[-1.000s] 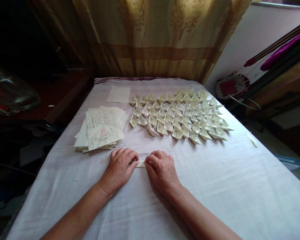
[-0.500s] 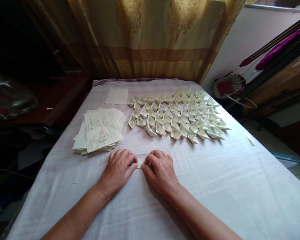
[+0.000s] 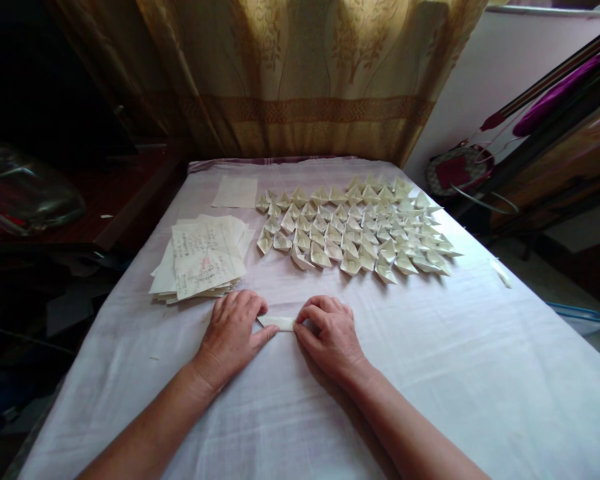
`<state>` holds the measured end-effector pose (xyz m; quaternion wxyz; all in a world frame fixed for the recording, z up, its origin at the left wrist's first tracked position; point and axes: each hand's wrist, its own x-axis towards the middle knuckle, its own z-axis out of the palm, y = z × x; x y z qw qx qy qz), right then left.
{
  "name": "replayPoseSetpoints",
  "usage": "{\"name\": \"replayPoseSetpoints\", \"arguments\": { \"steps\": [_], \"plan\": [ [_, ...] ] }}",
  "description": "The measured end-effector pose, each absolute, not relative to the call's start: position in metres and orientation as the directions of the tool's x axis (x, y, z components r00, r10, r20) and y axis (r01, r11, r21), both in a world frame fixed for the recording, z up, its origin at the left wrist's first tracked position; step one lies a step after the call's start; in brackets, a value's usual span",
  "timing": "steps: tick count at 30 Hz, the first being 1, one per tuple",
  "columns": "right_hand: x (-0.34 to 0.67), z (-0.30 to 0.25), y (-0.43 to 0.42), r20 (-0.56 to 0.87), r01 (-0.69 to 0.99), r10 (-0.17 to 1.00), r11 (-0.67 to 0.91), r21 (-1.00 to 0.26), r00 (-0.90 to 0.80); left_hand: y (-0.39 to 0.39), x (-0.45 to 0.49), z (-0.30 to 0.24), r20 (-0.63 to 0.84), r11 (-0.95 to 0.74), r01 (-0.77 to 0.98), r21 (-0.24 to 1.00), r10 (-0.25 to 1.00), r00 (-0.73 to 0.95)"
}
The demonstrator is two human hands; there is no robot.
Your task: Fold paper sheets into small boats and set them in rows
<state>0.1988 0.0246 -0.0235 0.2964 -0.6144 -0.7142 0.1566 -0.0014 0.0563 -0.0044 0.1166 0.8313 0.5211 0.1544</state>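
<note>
A narrow folded strip of pale paper (image 3: 284,323) lies flat on the white cloth between my hands, its left end pointed. My left hand (image 3: 235,327) rests at that pointed end, thumb pressing the lower edge and curled fingers just behind. At the other end, my right hand (image 3: 327,327) pinches the strip between thumb and bent forefinger, which cover its right tip. Beyond them stand rows of several folded paper boats (image 3: 350,230). A stack of loose paper sheets (image 3: 207,257) with handwriting lies past my left hand.
One single paper sheet (image 3: 235,192) lies behind the stack. The bed-like surface has a white cloth (image 3: 430,373). A patterned curtain (image 3: 300,73) hangs at the back. To the left is a dark red table (image 3: 125,193) with a clear plastic-looking object; a bag (image 3: 460,170) sits at the right.
My hands have moved apart along the folded strip, the left one leftward and the right one slightly right, so more of the strip shows. The view has shifted slightly.
</note>
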Motion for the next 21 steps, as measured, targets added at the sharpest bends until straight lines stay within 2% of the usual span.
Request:
{"name": "replayPoseSetpoints", "arguments": {
  "steps": [13,18,21],
  "plan": [
    [0.199,-0.025,0.021,0.349,0.717,0.923,0.354,-0.601,-0.163,0.046,0.003,-0.016,0.275,-0.555,0.678,0.482,0.83,0.485],
    [0.202,-0.024,0.021,0.438,0.667,0.882,0.432,-0.607,-0.172,0.045,0.003,-0.017,0.365,-0.553,0.643,0.53,0.833,0.416],
    [0.204,-0.021,0.021,0.484,0.637,0.86,0.464,-0.615,-0.159,0.046,0.002,-0.019,0.335,-0.489,0.618,0.616,0.872,0.356]
  ]
}}
